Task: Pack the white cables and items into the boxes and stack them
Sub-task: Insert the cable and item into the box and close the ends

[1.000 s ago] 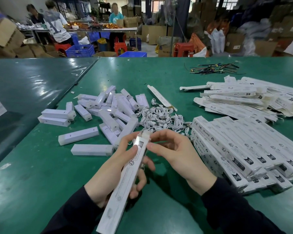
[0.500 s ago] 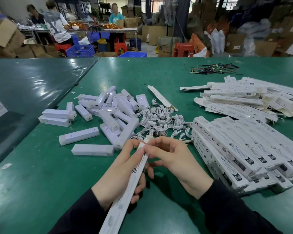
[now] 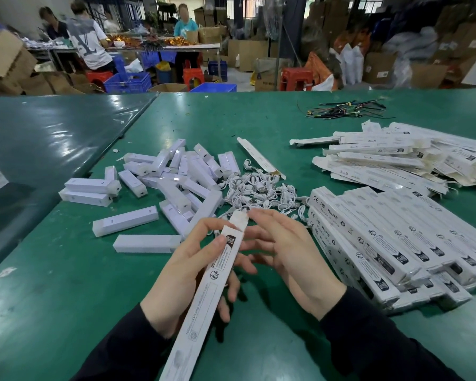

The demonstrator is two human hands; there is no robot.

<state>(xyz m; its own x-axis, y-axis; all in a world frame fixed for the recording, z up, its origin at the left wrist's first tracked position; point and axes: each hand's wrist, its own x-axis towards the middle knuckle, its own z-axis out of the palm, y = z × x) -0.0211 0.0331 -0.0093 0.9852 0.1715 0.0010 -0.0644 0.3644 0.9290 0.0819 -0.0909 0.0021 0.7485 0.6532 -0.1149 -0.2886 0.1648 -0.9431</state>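
My left hand (image 3: 187, 276) grips a long white printed box (image 3: 204, 298) near its far end; the box slants from the bottom edge up toward the middle. Its end flap (image 3: 239, 219) stands open. My right hand (image 3: 289, 254) is at that end, with its fingertips touching the flap. Just beyond lies a heap of small white cables (image 3: 259, 192). White light bars (image 3: 173, 182) are strewn to the left of the cables. Packed boxes (image 3: 390, 243) are stacked in rows on the right.
Flat unfolded boxes (image 3: 396, 158) are heaped at the far right of the green table (image 3: 52, 284). A bundle of dark wires (image 3: 344, 108) lies farther back. A single flat box (image 3: 259, 158) lies behind the cables. People work at tables in the background.
The box has tilted and its far end has come nearer. Its end flap now stands open, with my right fingertips at the flap instead of pinching the box end.
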